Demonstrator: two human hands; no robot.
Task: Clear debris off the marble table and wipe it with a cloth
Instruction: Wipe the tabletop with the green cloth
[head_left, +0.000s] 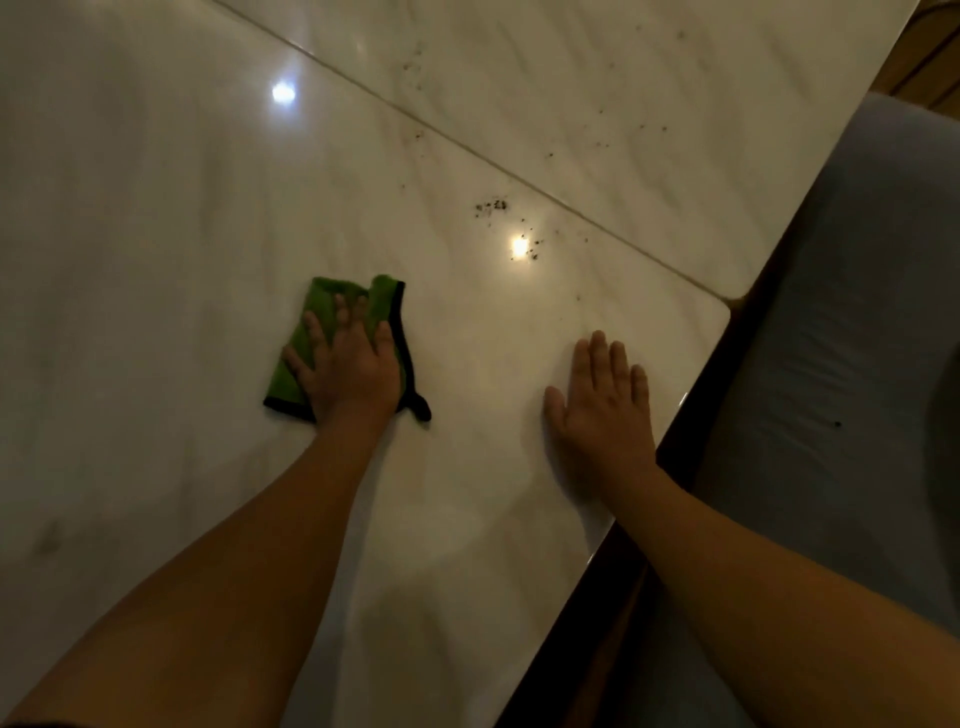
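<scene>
Left hand (349, 371) lies flat on a green cloth (332, 332) with a black edge, fingers (317, 332) spread and straight, pressing it onto the marble tabletop (156, 208). Right hand (602, 410) rests palm-down on the bare marble near the tabletop's right edge, fingers extended and together, holding nothing. Dark debris specks (491, 206) lie scattered beyond both hands, around a seam in the stone. A grey cushioned seat (841, 364) sits beside the edge.

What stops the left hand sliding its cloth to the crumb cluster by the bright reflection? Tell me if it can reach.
Probably yes. The left hand presses flat on the green cloth, and only bare marble table lies between it and the crumb cluster; the right hand rests aside.
</scene>
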